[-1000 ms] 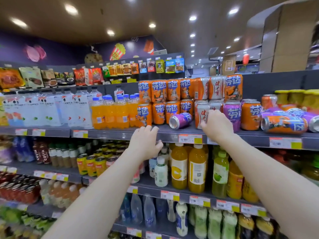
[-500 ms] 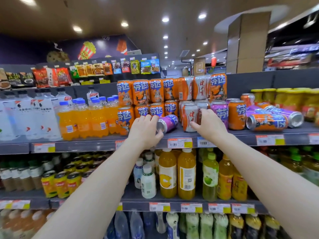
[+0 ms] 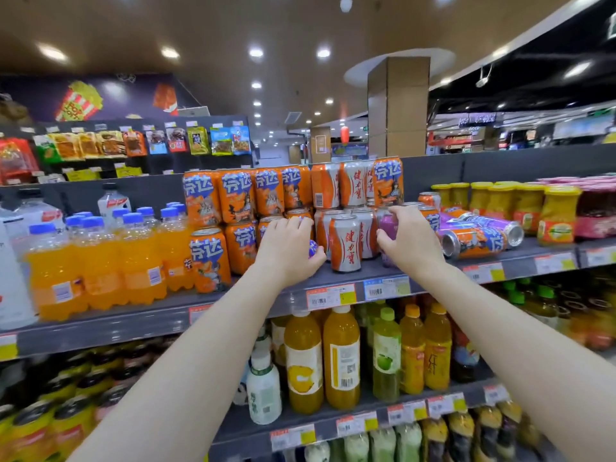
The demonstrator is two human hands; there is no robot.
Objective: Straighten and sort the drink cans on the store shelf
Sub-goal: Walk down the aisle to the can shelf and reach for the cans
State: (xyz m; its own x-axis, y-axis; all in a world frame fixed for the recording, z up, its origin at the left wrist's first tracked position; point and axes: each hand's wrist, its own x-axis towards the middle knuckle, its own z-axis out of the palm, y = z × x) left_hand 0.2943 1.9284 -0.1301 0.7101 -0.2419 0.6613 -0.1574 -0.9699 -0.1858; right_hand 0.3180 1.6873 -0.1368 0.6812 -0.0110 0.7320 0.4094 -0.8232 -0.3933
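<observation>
The grey shelf (image 3: 116, 328) runs across the whole view at chest height. It carries a two-tier block of upright orange cans (image 3: 233, 198) in the middle, orange soda bottles (image 3: 100, 261) to the left and yellow-lidded jars (image 3: 556, 211) at the far right. Two toppled cans (image 3: 473, 243), one orange and one purple, lie on their sides on the shelf between the jars and the block.

Both bare forearms reach up to the front of the shelf. The left hand (image 3: 286, 248) is laid over a covered can (image 3: 312, 249) near the shelf's front edge. Its fingers curl down around the can and the thumb tucks beneath, so only a blue-purple sliver shows; I cannot tell how this can lies. The right hand (image 3: 411, 241) grips an upright purple can (image 3: 388, 228) just right of centre, with fingers hooked over its top and the thumb pressed against its front.

Between the two hands stands a white-and-orange can (image 3: 345, 243), upright at the shelf front, close beside both.
</observation>
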